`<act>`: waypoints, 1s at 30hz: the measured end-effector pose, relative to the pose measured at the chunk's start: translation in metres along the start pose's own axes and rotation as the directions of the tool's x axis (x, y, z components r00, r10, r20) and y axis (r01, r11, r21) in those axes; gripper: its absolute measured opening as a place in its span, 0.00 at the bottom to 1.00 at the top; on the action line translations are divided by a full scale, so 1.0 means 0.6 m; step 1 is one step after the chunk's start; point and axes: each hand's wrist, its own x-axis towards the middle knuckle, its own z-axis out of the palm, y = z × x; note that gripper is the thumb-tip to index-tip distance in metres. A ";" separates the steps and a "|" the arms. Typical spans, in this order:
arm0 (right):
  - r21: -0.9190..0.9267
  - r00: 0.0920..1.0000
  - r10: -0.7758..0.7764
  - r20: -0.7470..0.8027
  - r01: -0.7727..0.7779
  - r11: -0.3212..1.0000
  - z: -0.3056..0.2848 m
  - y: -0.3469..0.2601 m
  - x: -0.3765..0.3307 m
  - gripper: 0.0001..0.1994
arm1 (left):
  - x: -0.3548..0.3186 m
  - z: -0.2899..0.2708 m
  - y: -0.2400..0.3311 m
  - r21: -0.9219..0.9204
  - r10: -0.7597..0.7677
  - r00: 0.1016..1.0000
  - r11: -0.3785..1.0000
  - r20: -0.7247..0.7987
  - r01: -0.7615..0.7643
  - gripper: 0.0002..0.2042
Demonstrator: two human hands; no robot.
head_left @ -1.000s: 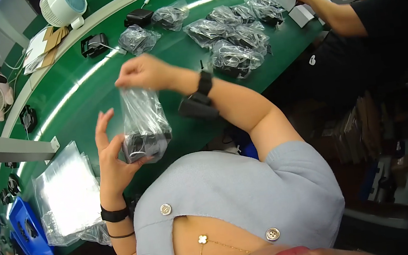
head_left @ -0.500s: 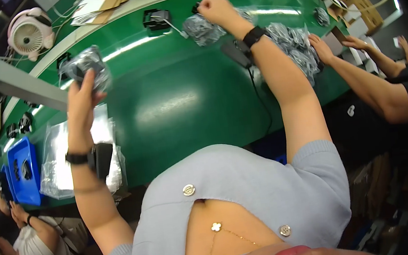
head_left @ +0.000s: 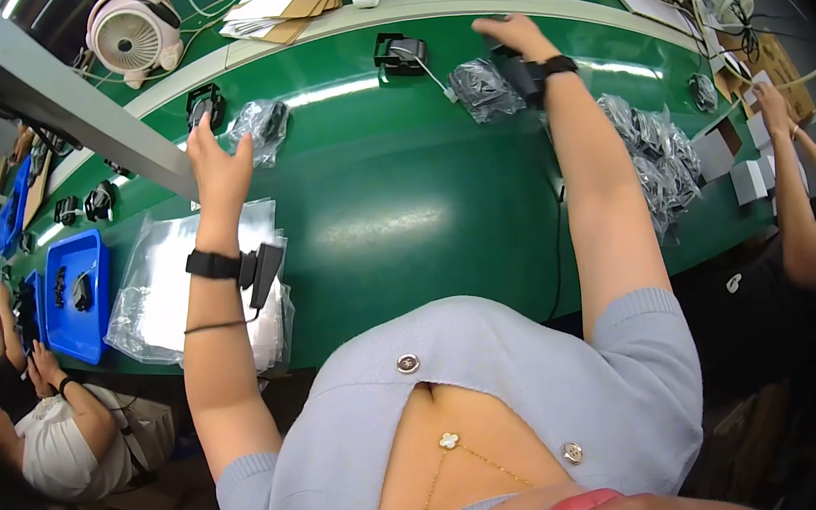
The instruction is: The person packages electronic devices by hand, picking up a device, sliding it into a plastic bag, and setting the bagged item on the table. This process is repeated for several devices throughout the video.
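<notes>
Black device: the dark, boxy one (head_left: 504, 55) lies at the upper right of centre, partly hidden under the right hand (head_left: 522, 34).
Right fingers: they reach leftward over the device; I cannot tell whether they pinch it or only rest on it.
Left hand: at the upper left, the left hand (head_left: 220, 168) has its thumb spread from the fingers, with nothing between them; its fingertips overlap a framed device (head_left: 204, 105), contact unclear.
Handling: the device looks stiff and fairly light, probably best held by the sides of its body, not by any cord.
Bagged devices: one (head_left: 260, 131) lies just right of the left hand, another (head_left: 483, 92) beside the right; their crinkled plastic is likely slippery, so grip the solid part through it.
Corded device: another (head_left: 402, 52) sits at upper centre, its pale cord trailing right.
Clear bags: a flat stack (head_left: 196, 269) lies left of centre, likely floppy and slick.
Outer edges: a blue tray (head_left: 84, 337) at left, a bagged heap (head_left: 654, 161) at right.
</notes>
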 end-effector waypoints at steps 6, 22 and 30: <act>0.922 0.873 -0.333 0.355 -0.268 0.280 -0.002 -0.167 -0.207 0.32 | -0.053 -0.137 0.045 -0.612 -0.092 0.880 0.685 0.465 0.395 0.22; 0.742 0.644 -0.435 0.629 -0.328 0.585 0.247 -0.258 -0.550 0.25 | -0.192 -0.206 0.066 -0.730 -0.118 0.730 -0.261 0.673 0.631 0.19; 0.589 0.723 -0.609 0.328 0.347 0.729 0.277 -0.246 -0.639 0.13 | -0.224 -0.186 0.054 -0.802 -0.419 0.694 -0.421 0.586 0.423 0.15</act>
